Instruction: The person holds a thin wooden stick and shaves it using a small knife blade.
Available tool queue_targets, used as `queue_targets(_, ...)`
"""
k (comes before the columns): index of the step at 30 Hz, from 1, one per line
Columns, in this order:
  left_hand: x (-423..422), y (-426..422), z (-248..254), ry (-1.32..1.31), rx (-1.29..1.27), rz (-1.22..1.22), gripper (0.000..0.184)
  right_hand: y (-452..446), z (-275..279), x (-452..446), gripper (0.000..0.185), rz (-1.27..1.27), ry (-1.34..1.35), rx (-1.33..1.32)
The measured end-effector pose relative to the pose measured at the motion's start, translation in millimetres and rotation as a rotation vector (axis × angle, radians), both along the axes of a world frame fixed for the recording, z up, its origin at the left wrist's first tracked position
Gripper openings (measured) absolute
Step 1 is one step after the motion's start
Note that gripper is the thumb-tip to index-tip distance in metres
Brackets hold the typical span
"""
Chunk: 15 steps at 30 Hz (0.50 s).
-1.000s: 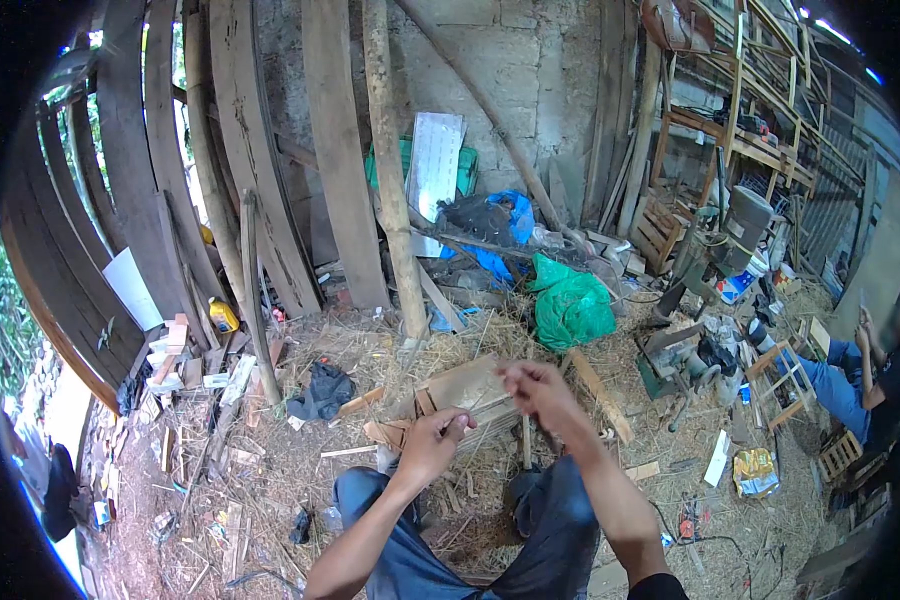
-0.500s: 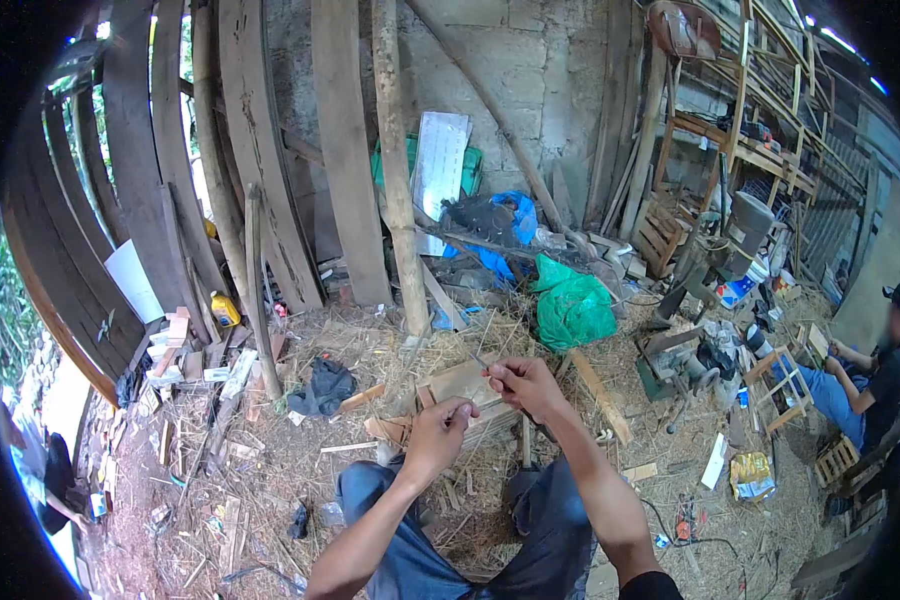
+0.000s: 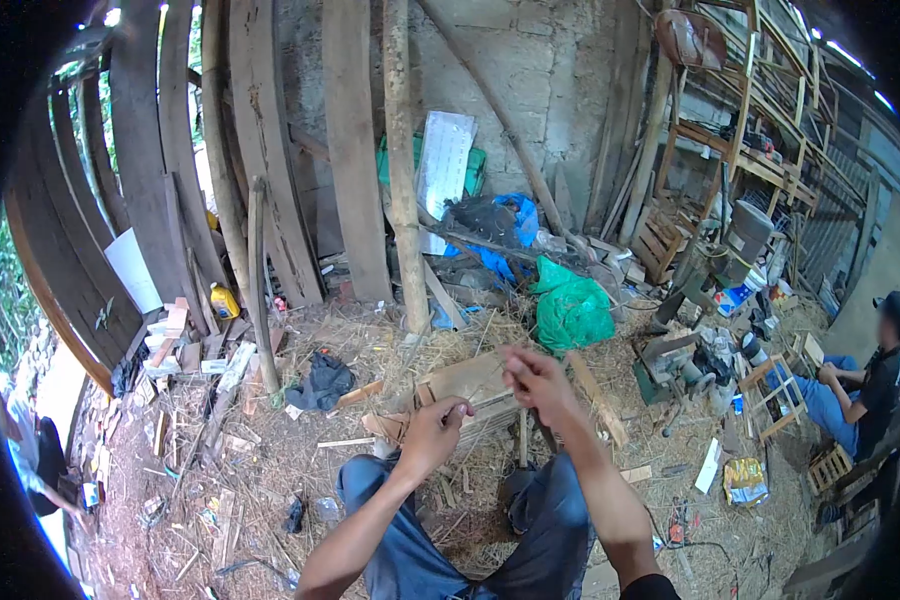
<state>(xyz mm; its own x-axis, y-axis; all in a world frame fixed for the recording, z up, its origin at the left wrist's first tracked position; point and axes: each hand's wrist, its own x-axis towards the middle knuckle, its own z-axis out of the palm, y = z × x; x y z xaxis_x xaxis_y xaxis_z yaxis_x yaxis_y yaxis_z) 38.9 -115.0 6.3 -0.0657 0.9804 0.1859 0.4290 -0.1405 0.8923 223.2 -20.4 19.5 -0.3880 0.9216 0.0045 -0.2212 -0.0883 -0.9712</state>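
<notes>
My left hand (image 3: 434, 432) is in front of my left knee, thumb and fingers pressed together in a pinch. What it holds, if anything, is too small to make out. Higher and to the right, my right hand (image 3: 545, 388) is closed too, its fingertips slightly smeared and their contents unclear. The hands are apart. Beyond and below them lies a pale wooden board (image 3: 467, 376), partly covered by my right hand. A narrow upright wooden piece (image 3: 523, 440) shows between my knees.
Straw and wood scraps cover the ground. Nearby are a black plastic bag (image 3: 324, 382), a green sack (image 3: 573, 308) and a plank (image 3: 598, 402). A wooden post (image 3: 403, 200) stands ahead. A person (image 3: 865, 385) sits at right by a small wooden frame (image 3: 778, 395); another person is partly visible at far left.
My right hand has moved a little right and away from the left hand, widening the gap. A thin dark tip seen at its fingers earlier no longer shows clearly. My left hand has barely moved.
</notes>
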Motion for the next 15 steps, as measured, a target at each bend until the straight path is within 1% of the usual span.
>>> queue_targets(1, 1.2, 4.5, 1.4, 0.037, 0.067, -0.008, 0.013, -2.7, 3.8, -3.3, 0.025, 0.011, 0.056, -0.061)
queue_targets(2, 2.1, 6.5, 2.2, 0.043, 0.066, -0.014, 0.013, 1.7, 3.6, -0.5, 0.025, 0.004, 0.062, -0.061)
queue_targets(4, 3.2, 4.9, 1.3, -0.018, 0.128, -0.028, 0.013, 13.5, -1.9, 5.6, 0.024, 0.067, 0.011, -0.087)
queue_targets(5, 4.2, 0.7, 1.6, -0.013, 0.12, -0.028, 0.013, 16.7, -5.9, 7.0, 0.025, 0.022, -0.038, -0.049)
queue_targets(7, 8.8, -4.9, 11.6, 0.018, 0.022, -0.038, 0.013, 35.2, -13.7, 19.2, 0.025, 0.008, -0.01, -0.086)
queue_targets(8, 8.1, -2.3, 7.7, 0.022, 0.02, -0.039, 0.013, 42.3, -19.7, 24.2, 0.025, -0.008, 0.019, -0.126)
queue_targets(10, 8.8, 2.0, -1.1, 0.025, -0.02, -0.078, 0.015, 43.8, -22.1, 28.0, 0.024, -0.016, -0.024, -0.116)
queue_targets(14, 15.0, 1.3, -1.3, 0.016, -0.082, -0.094, 0.015, 55.7, -17.3, 45.4, 0.023, -0.055, -0.051, -0.149)
queue_targets(15, 12.9, 3.9, -5.9, 0.067, -0.059, -0.104, 0.015, 59.4, -17.3, 48.2, 0.022, -0.086, -0.038, -0.137)
